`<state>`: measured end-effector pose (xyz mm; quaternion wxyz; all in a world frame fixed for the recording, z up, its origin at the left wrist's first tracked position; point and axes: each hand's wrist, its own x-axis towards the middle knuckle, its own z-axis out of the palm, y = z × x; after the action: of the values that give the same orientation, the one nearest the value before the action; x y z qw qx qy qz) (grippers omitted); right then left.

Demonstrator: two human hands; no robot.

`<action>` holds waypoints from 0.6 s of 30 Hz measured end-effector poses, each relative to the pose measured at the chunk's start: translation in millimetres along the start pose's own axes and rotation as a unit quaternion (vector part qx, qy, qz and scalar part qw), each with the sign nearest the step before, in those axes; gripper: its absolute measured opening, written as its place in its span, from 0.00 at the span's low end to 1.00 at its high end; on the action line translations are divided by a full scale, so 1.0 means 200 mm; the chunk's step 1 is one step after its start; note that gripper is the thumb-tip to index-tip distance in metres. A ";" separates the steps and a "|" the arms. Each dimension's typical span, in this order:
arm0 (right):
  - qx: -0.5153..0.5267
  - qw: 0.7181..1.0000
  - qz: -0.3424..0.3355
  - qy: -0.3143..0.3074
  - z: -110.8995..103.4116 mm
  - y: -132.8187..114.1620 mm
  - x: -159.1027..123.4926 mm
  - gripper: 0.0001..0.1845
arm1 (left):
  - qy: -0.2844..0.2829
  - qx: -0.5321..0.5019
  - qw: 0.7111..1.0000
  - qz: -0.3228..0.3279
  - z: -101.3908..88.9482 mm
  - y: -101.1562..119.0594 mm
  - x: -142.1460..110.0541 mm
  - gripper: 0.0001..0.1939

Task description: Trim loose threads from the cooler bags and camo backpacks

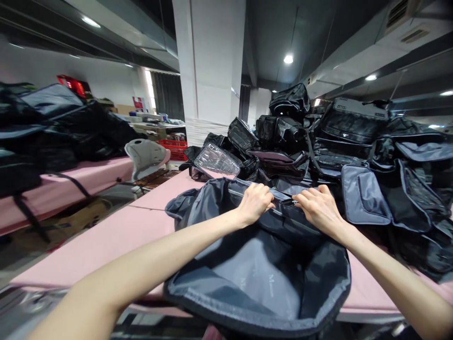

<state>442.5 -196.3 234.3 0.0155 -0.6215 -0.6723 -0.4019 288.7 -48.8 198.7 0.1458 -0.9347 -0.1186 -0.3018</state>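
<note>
A large dark bag (262, 269) lies wide open in front of me on the pink table, its grey-blue lining with printed lettering showing. My left hand (255, 203) is closed on the bag's far edge, near a zipper seam. A short way to the right, my right hand (316, 208) is closed at the same edge, with a small dark piece, perhaps a zipper pull, by its fingertips. The fabric between both hands is drawn up. What exactly lies under the fingers is partly hidden.
Black bags (290, 137) are heaped at the back and right of the pink table (116, 236). More bags (67, 127) cover another table on the left. A grey chair (145, 158), a red crate (173, 149) and a white pillar (212, 71) stand beyond.
</note>
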 end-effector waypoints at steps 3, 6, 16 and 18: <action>-0.007 1.000 -0.002 0.003 0.00 -0.01 0.00 0.09 | 0.012 -0.008 1.000 -0.018 0.03 0.03 0.02 0.09; -0.013 1.000 -0.006 0.009 -0.01 -0.02 0.01 0.08 | 0.018 -0.089 0.996 0.004 0.03 0.03 0.02 0.07; 0.164 0.975 0.151 -0.023 0.00 0.03 -0.05 0.09 | -0.075 -0.193 0.978 0.017 -0.01 0.00 -0.03 0.11; 0.242 0.945 0.209 -0.062 0.00 0.05 -0.08 0.13 | -0.082 -0.130 0.988 0.009 0.01 0.06 -0.05 0.19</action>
<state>454.4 -210.3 229.9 0.2077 -0.7495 -0.6037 -0.1749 285.7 -60.7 189.3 0.0153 -0.9683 -0.0820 -0.2354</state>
